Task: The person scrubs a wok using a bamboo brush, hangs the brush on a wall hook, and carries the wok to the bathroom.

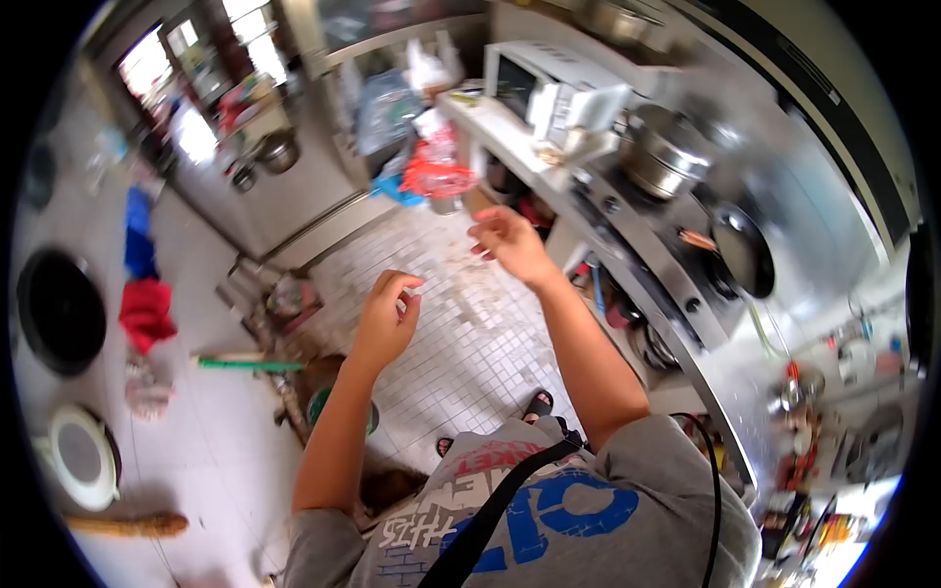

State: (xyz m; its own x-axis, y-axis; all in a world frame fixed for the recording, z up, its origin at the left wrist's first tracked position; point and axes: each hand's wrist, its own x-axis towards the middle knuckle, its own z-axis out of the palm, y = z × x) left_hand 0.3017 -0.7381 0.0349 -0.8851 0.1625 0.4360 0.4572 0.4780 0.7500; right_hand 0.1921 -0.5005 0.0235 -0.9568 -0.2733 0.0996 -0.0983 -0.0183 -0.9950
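Both arms reach forward over the tiled floor. My left hand [387, 316] hangs in the air with its fingers loosely bent and a gap between thumb and fingers; nothing shows in it. Farther forward and to the right, my right hand [512, 247] is also raised, its fingers half bent and apart, with no object visible in it. Beyond the right hand, a red plastic bag [438, 174] hangs at the end of the counter and is the nearest thing to it. Neither hand touches anything.
To the right runs a counter with a microwave [559, 83], a steel steamer pot [667, 152] and a black wok [742, 250] on the stove. On the left wall hang a black pan [61, 312], a red cloth [147, 316] and a white-rimmed lid [83, 458]. A doorway opens ahead.
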